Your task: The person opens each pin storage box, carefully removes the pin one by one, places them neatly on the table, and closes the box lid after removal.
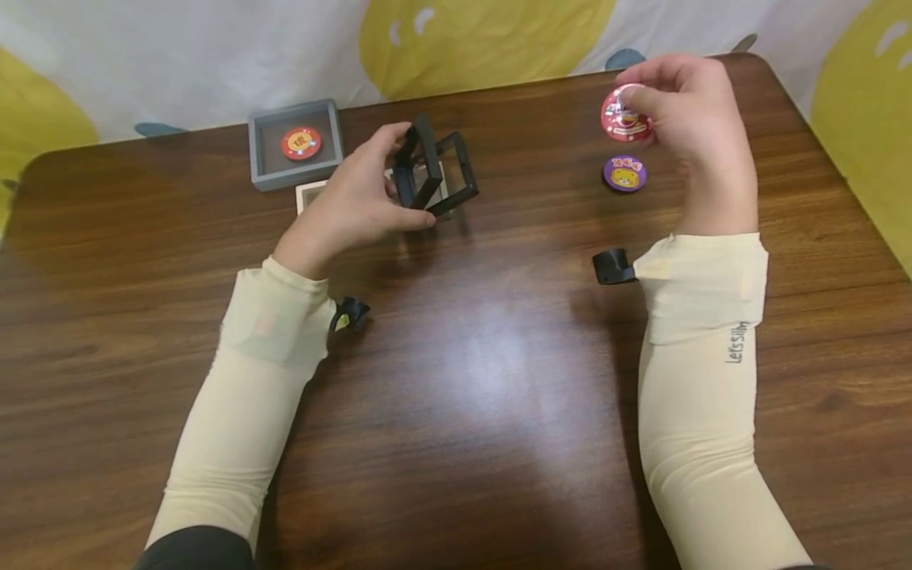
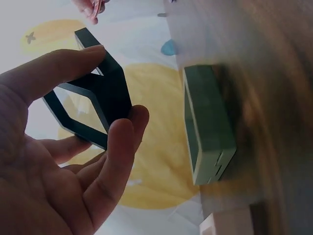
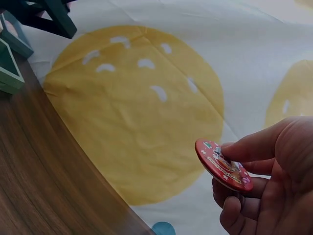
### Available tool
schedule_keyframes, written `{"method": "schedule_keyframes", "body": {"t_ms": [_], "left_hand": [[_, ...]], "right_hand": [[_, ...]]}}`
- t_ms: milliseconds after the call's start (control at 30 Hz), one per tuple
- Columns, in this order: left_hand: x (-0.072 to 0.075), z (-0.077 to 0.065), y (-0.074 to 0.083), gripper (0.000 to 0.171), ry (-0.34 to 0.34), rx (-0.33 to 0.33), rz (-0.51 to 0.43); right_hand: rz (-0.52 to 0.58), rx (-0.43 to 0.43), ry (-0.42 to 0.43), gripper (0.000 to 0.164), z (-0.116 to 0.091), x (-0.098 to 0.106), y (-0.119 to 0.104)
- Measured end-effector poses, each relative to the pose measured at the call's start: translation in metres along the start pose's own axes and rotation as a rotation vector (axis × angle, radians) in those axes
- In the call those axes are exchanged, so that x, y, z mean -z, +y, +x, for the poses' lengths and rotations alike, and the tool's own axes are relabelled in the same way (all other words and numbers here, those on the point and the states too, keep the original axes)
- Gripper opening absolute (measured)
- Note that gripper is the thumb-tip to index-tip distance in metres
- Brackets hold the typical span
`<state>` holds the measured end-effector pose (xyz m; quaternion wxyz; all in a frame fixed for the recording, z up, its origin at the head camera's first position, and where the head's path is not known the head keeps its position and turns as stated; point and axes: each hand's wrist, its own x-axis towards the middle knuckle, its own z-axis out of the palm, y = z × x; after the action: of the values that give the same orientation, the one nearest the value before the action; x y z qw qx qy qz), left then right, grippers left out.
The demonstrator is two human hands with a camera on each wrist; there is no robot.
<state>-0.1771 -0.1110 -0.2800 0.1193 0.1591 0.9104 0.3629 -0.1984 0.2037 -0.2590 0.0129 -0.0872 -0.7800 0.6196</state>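
Observation:
My left hand (image 1: 356, 194) grips a small black display frame (image 1: 430, 170) between thumb and fingers. The frame is folded partway apart at its hinge, raised over the back of the table, as the left wrist view (image 2: 115, 88) also shows. Between thumb and fingers, my right hand (image 1: 701, 119) pinches a round red badge (image 3: 220, 164) by its edge, printed side up and tilted. Just in front of that hand, a purple badge (image 1: 625, 173) with a yellow bear face lies on the table.
At the back left, a grey display frame (image 1: 258, 154) bears a red badge (image 1: 301, 143). A pale frame (image 1: 308, 194) is mostly hidden behind my left hand. The wooden table (image 1: 484, 412) meets a cloth (image 1: 492, 39) with yellow shapes at its back edge.

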Motion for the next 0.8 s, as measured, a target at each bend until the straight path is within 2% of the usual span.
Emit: {"method": "schedule_keyframes", "body": {"t_ms": [133, 333, 567, 800], "left_hand": [[0.007, -0.004, -0.003, 0.095, -0.045, -0.002, 0.083], [0.017, -0.009, -0.007, 0.090, -0.154, -0.010, 0.104], [0.010, -0.007, -0.006, 0.089, -0.233, -0.043, 0.240], [0.000, -0.009, -0.004, 0.089, -0.310, -0.043, 0.344]], "right_hand": [[-0.068, 0.007, -0.010, 0.004, 0.001, -0.006, -0.001], [-0.063, 0.016, 0.002, 0.005, 0.000, -0.007, -0.001], [-0.052, 0.015, -0.001, 0.005, 0.001, -0.008, -0.001], [-0.037, 0.022, -0.003, 0.006, 0.001, -0.009, -0.001]]}}
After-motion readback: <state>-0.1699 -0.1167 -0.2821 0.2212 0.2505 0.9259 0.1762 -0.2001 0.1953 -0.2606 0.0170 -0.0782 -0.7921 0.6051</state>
